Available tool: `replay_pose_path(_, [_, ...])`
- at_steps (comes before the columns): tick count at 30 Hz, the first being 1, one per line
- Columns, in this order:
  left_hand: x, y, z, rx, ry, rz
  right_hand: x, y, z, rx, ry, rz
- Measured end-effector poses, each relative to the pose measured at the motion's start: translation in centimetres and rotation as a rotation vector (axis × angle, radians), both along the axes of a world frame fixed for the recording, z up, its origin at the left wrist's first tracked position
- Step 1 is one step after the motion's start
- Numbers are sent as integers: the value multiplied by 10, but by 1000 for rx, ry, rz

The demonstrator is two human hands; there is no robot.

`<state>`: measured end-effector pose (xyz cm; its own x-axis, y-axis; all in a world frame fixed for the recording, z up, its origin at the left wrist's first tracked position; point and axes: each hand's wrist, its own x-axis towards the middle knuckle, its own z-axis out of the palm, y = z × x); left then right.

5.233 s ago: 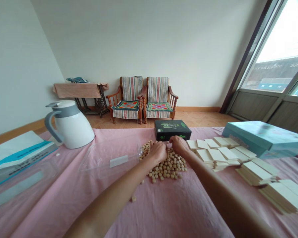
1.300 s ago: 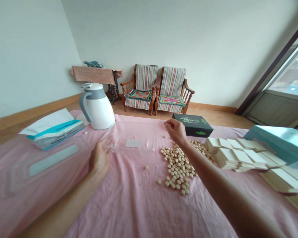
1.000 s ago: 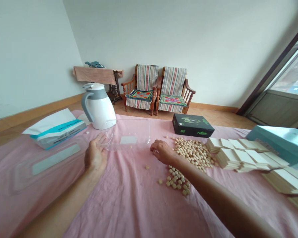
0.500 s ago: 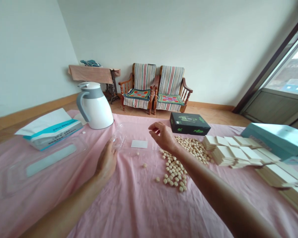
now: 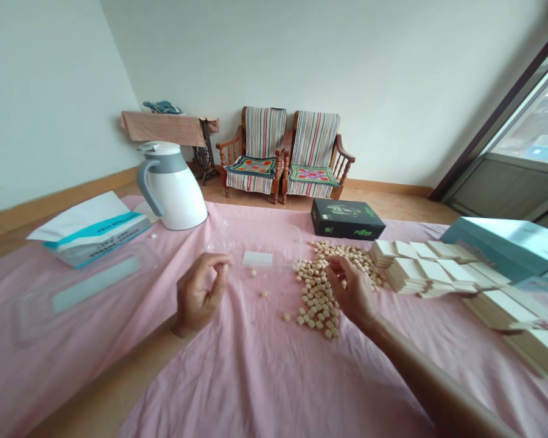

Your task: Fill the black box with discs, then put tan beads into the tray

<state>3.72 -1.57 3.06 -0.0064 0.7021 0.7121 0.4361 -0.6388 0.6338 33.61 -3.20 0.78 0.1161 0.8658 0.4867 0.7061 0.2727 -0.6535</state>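
My left hand (image 5: pixel 201 292) hovers at the near left of a clear plastic tray (image 5: pixel 219 243), its fingers curled but apart from the thumb, with nothing visible between them. A white rectangular label (image 5: pixel 257 259) shows in the middle of the tray. Over the right part of a pile of small round pale wooden pieces (image 5: pixel 317 292), my right hand (image 5: pixel 354 292) is loosely bent, fingertips pointing left and slightly apart; I see nothing held. A few stray pieces (image 5: pixel 263 294) lie on the pink cloth (image 5: pixel 256 365) between my hands.
Stacks of pale thin boards (image 5: pixel 438 274) and a light blue box (image 5: pixel 506 246) stand right. A black box (image 5: pixel 347 219) lies behind the pile. Left are a white-grey jug (image 5: pixel 176 191), a tissue pack (image 5: pixel 95 228) and another clear plastic piece (image 5: pixel 150 258). Two chairs (image 5: pixel 265 134) stand beyond.
My left hand has come off the tray's left edge, nearer to me, its fingers lifted. My right hand has moved right and nearer, from above the tray to the pile.
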Motion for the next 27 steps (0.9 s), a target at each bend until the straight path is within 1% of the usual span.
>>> replay_pose_path(2, [10,-4,-6,-16,289,-200,7,-7,-16,37,-61,-36])
replay_pose_path(3, [15,-5,-11,-18,416,-279,10,-8,-21,66,-92,-53])
replay_pose_path(5, [25,-4,-21,-14,605,-372,16,-9,-26,136,-144,-84])
replay_pose_path(8, [34,-1,-33,-28,756,-391,21,-7,-25,237,-179,-104])
replay_pose_path(11, [36,-3,-36,-67,804,-373,24,-5,-25,262,-160,-107])
replay_pose_path(12, [36,-6,-34,-69,809,-374,25,-5,-26,258,-141,-119])
replay_pose_path(14, [37,-11,-24,-41,794,-377,28,-3,-28,252,-99,-163])
replay_pose_path(17, [41,-10,0,42,693,-320,32,1,-31,236,-54,-214])
replay_pose_path(20, [46,8,26,65,578,-207,33,3,-32,206,-14,-210])
replay_pose_path(22, [48,24,38,38,520,-169,33,5,-32,195,8,-202])
replay_pose_path(24, [50,34,42,10,474,-130,33,5,-32,190,22,-195])
replay_pose_path(25, [51,34,42,8,464,-111,33,5,-32,188,27,-192])
replay_pose_path(27, [55,26,38,33,491,-116,32,5,-32,174,35,-194])
